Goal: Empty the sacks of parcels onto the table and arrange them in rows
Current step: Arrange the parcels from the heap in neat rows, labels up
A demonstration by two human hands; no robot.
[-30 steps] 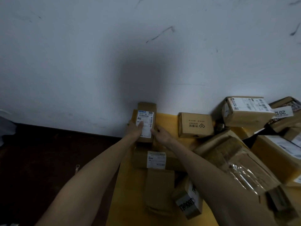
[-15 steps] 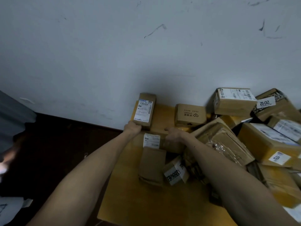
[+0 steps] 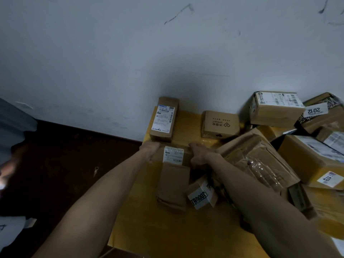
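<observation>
Your left hand and right hand both grip 1 labelled box. 2 boxes above it: narrow box, SPNNY box. Right of frame: 2012 tag, 07 tag.

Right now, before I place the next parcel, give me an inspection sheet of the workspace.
Surface: yellow table, set against the wall, bare at its near left.
Job's things: narrow labelled box and SPENNY box stand apart along the wall; white-labelled box lies between both hands; plain box and small taped box lie just nearer.
Clutter: unsorted heap of boxes on the right, several tilted.
Hands: right hand curls its fingers over the white-labelled box; left hand at its left end, grip unclear.
Cables: nothing seen.
Surroundings: scuffed white wall; dark floor.
</observation>
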